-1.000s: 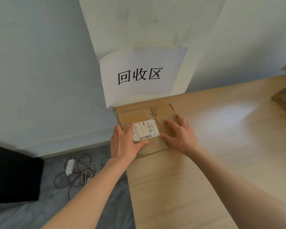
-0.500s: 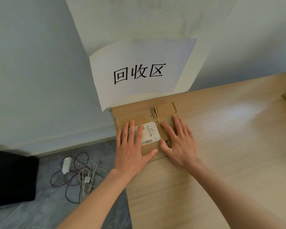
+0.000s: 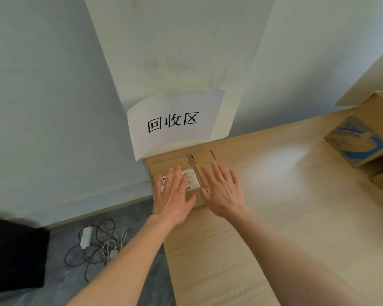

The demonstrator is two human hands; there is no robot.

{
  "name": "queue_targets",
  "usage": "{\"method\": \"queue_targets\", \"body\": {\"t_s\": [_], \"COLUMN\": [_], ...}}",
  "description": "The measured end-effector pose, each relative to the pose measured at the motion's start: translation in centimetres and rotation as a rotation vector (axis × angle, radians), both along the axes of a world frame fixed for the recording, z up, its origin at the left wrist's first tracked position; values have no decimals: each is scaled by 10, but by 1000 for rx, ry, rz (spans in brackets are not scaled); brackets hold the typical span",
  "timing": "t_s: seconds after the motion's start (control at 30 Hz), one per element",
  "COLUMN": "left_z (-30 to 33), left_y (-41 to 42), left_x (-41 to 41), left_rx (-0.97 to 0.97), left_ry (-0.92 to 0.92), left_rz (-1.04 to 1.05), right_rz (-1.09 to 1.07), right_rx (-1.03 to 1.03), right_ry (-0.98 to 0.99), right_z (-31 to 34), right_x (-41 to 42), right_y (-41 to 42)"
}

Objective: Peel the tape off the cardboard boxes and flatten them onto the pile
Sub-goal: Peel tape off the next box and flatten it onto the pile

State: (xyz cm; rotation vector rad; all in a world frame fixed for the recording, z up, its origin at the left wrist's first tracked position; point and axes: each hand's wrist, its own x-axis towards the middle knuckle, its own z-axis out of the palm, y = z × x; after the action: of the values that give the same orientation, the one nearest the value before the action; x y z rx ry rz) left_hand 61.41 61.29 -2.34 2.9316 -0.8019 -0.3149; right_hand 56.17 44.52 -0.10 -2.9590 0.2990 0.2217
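Observation:
A flattened brown cardboard box (image 3: 175, 161) with a white shipping label (image 3: 191, 181) lies in the far left corner of the wooden table (image 3: 274, 206), against the wall. My left hand (image 3: 174, 195) lies flat on it with straight, spread fingers, covering most of the label. My right hand (image 3: 222, 191) lies flat beside it on the box's right part, fingers straight and spread. An unflattened cardboard box (image 3: 360, 138) with blue print stands at the table's right edge of view.
A white paper sign (image 3: 173, 124) with black characters hangs on the wall above the flattened box. On the grey floor left of the table lie a white power strip (image 3: 86, 236) and tangled cables (image 3: 102, 246). A black object (image 3: 13, 255) stands at far left.
Both hands have spread flatter over the flattened box, the left sliding further over the label. The view has swung right, bringing the blue-printed box into sight.

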Motion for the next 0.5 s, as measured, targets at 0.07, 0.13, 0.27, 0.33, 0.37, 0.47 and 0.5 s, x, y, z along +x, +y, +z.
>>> {"method": "queue_targets", "body": {"t_s": [0.07,0.13,0.27,0.33,0.37,0.47,0.5], "left_z": [22,48,108,143,160,212,229], "left_y": [-1,-2,-15,-30,-39,-71,-82], "left_x": [-15,-32,-78,-109,-127,-194,-221], "left_rx": [-24,-48,-71,-99,-111,-140,-153], "left_ry": [19,6,-72,-92,-107,-150,-162], "left_rz": [-18,-45,-113,-144,-167,-228,-247], "right_rz": [5,-12,-57,-98,-119,-182,-205], "right_rx": [-22,-22,-56,-81,-97,-145,-165], "right_ry": [-10,-12,-50,-93,-110,-161,-177], "right_z": [21,44,99,131,148,199,217], "right_x": [-26,-56,-127,-169,-193,-272,-303], "right_y": [-7,-19,-47,-63,-70,-91,-97]}}
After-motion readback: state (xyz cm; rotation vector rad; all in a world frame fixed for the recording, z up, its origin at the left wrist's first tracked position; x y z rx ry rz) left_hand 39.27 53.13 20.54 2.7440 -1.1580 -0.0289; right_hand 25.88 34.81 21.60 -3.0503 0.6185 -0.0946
